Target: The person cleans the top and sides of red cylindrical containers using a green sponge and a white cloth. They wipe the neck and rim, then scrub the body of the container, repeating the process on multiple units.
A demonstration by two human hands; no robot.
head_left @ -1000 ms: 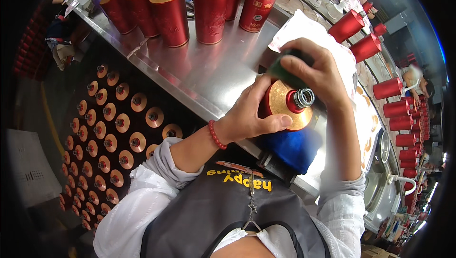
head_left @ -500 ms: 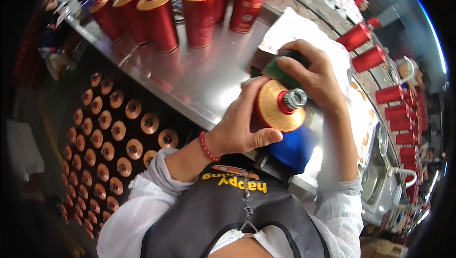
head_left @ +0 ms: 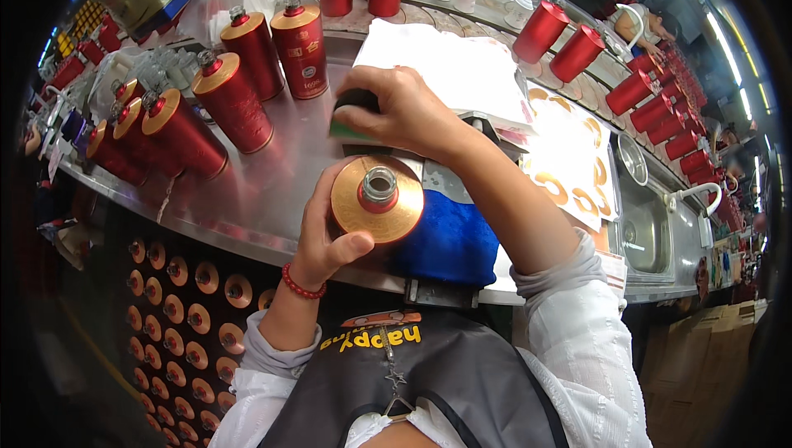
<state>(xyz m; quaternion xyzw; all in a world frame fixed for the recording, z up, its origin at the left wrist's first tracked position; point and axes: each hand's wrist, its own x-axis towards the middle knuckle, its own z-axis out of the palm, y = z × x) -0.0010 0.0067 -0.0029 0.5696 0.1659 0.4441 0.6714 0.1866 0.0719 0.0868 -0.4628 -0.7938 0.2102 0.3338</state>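
Observation:
My left hand is wrapped round a red bottle with a gold shoulder, its thumb lying along the gold. The bottle's uncapped glass mouth points up toward me. Just beyond it, my right hand grips a dark, rounded block with a green lower part; its exact kind is unclear. The block's underside is hidden, and I cannot tell whether it touches the bottle. To the right of the bottle, a blue cloth drapes over something at the bench's near edge.
Several red bottles stand on the metal bench at left. White sheets are stacked beyond my right hand. Gold ring-shaped pieces lie to the right, before a sink. Gold-topped bottles fill the space below left. More bottles line the conveyor.
The whole view has turned and shifted. The held bottle's mouth now faces me more directly. My right hand with the green-and-dark block has moved left, to the bottle's far side.

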